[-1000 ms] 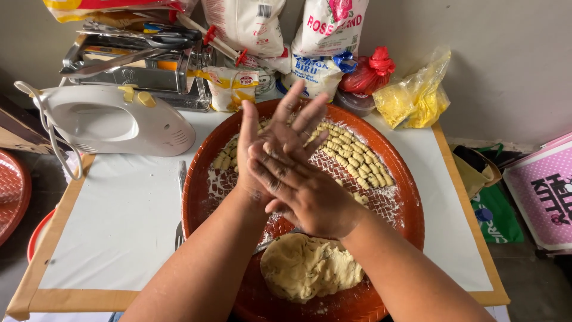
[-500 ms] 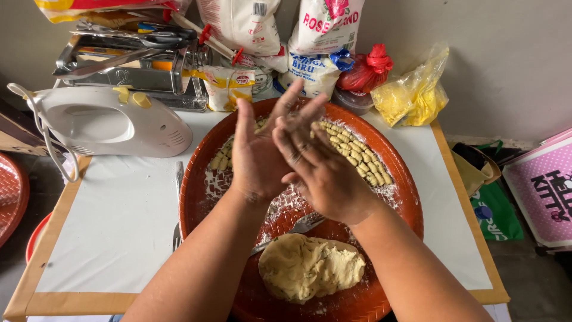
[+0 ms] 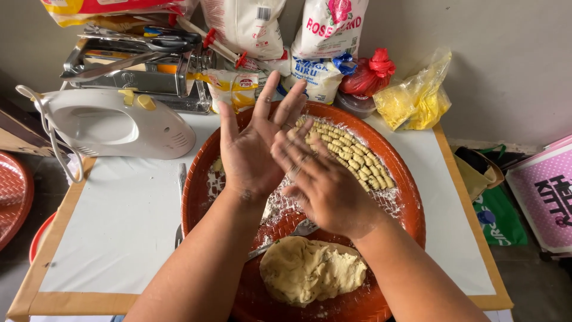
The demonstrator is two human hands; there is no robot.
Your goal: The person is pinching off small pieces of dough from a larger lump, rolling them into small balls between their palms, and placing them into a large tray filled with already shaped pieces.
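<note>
Your right hand (image 3: 325, 188) has slid back toward you along the left palm since half a second ago, when its fingers reached higher up against the left fingers; the left hand (image 3: 253, 152) has stayed raised over the tray. Both hands are pressed together, palm to palm, the right laid across the left, and whether a piece of dough sits between them you cannot tell from this view. Your left fingers are spread wide and point away from you; your right fingers are straight and close together, lying slantwise over the left palm.

Nearest to you, the lump of pale dough (image 3: 313, 271) rests on the near part of the round reddish-brown woven tray (image 3: 205, 197), just below your wrists. A metal utensil (image 3: 301, 229) lies on the tray between the lump and your hands, partly hidden by your right arm. White flour (image 3: 393, 200) dusts the tray's middle. Farther on, rows of small shaped dough pieces (image 3: 351, 155) lie along the tray's far right side, just beyond your fingertips.

Left of the tray, a white hand mixer (image 3: 113, 125) lies on the white tabletop (image 3: 119, 220). Behind it stands a metal pasta machine (image 3: 137, 65), and along the wall sit flour bags (image 3: 244, 24), a red plastic bag (image 3: 369, 74) and a yellow plastic bag (image 3: 414, 98).
</note>
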